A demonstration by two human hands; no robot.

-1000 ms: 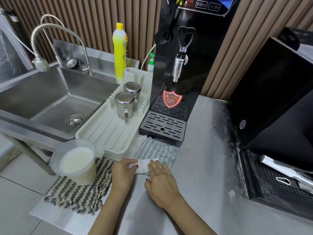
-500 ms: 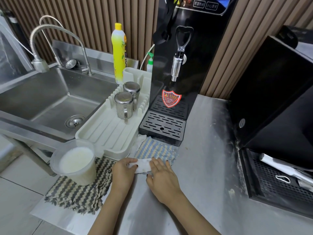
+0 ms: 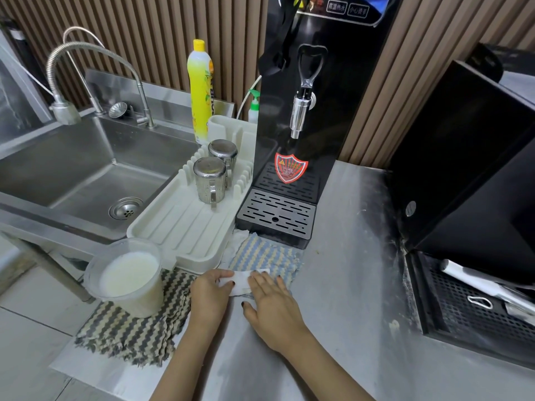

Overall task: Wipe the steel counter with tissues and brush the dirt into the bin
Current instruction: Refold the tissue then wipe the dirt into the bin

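A small white folded tissue (image 3: 241, 282) lies on the steel counter (image 3: 347, 285), at the front edge of a blue-and-yellow striped cloth (image 3: 266, 256). My left hand (image 3: 210, 296) pinches the tissue's left end between thumb and fingers. My right hand (image 3: 270, 303) lies flat, fingers spread, pressing on the tissue's right end and the counter. Pale dusty dirt streaks the counter toward the right, along the black machine (image 3: 463, 169). No bin is in view.
A tub of milky liquid (image 3: 128, 280) stands on a grey zigzag cloth (image 3: 127, 331) at the left. Behind are a white drying rack (image 3: 179, 227) with two steel cups (image 3: 210, 183), a black water dispenser (image 3: 292, 140), a sink (image 3: 72, 175), a yellow bottle (image 3: 199, 88).
Both hands and the tissue stay in nearly the same spot; the right hand has slid slightly onto the tissue's right end. The view shifted a little.
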